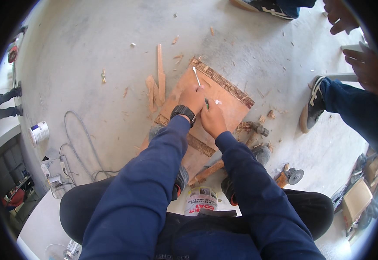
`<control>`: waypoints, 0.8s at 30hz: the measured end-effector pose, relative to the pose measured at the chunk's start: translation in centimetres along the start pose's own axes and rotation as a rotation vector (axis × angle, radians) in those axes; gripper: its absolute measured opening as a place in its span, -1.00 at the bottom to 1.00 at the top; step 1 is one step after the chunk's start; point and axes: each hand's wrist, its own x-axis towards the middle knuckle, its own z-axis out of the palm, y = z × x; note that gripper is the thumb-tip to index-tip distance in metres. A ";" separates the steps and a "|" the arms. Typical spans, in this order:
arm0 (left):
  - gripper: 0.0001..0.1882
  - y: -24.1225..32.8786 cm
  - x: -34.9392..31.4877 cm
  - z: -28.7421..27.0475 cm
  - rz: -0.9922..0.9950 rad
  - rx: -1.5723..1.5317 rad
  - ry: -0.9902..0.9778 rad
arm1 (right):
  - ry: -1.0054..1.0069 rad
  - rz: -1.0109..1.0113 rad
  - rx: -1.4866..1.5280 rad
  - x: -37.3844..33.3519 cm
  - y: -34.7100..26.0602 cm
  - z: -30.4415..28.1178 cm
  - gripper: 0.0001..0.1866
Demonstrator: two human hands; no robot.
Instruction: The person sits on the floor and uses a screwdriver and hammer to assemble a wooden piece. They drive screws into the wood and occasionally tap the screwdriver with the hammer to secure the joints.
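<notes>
Both my hands are closed around a screwdriver (196, 77), its pale shaft slanting up and away over a worn wooden panel (230, 102). My left hand (191, 100), with a black watch on the wrist, wraps round its middle. Just to the right and nearer, my right hand (213, 118) grips the dark green handle end, most of which the fingers hide. Splintered, layered wood shows along the panel's far edge. A small white scrap lies on the panel beside my right hand. The tip seems to lie over the panel; contact cannot be made out.
A hammer (259, 129) lies right of the panel, wood strips (161, 73) to its left. An angle grinder (295, 175) sits at right, a bucket (202, 200) between my legs. Left are a can (39, 132) and cables (83, 123). Another person's hands (364, 67) and shoe (312, 106) show right.
</notes>
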 end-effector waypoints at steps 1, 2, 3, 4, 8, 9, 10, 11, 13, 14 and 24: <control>-0.61 0.0 0.1 0.0 0.015 0.001 -0.008 | 0.033 -0.012 -0.061 -0.1 -0.3 -0.1 -0.60; -0.61 0.1 0.3 -0.1 -0.004 0.011 -0.037 | 0.040 0.060 -0.137 -0.2 -0.7 -0.2 -0.60; -0.60 0.2 0.7 -0.2 -0.027 -0.027 -0.073 | 0.029 0.038 -0.143 0.0 -1.2 -0.3 -0.61; -0.58 0.4 1.4 -0.5 -0.081 -0.057 -0.127 | -0.009 0.098 -0.164 0.1 -1.7 -0.3 -0.61; -0.55 0.7 2.6 -1.5 -0.200 -0.165 -0.263 | 0.012 0.132 -0.113 0.3 -3.7 0.5 -0.64; -0.55 0.8 2.7 -1.7 -0.162 -0.050 -0.233 | -0.010 0.181 -0.123 0.4 -4.1 0.9 -0.64; -0.55 0.9 2.7 -1.9 -0.111 0.044 -0.184 | 0.000 0.193 -0.109 0.5 -4.5 1.3 -0.64; -0.55 1.4 2.9 -2.2 -0.045 0.135 -0.123 | 0.010 0.212 -0.080 1.1 -4.7 1.5 -0.63; -0.56 2.6 3.1 -2.7 0.029 0.145 -0.013 | 0.063 0.054 -0.058 2.5 -5.1 1.7 -0.61; -0.56 3.5 3.5 -3.2 0.014 0.154 0.005 | 0.054 0.023 -0.052 3.3 -5.3 1.7 -0.59; -0.67 2.7 -0.8 -1.0 -0.016 -0.024 0.132 | 0.071 0.081 0.010 -0.7 -2.6 0.7 -0.67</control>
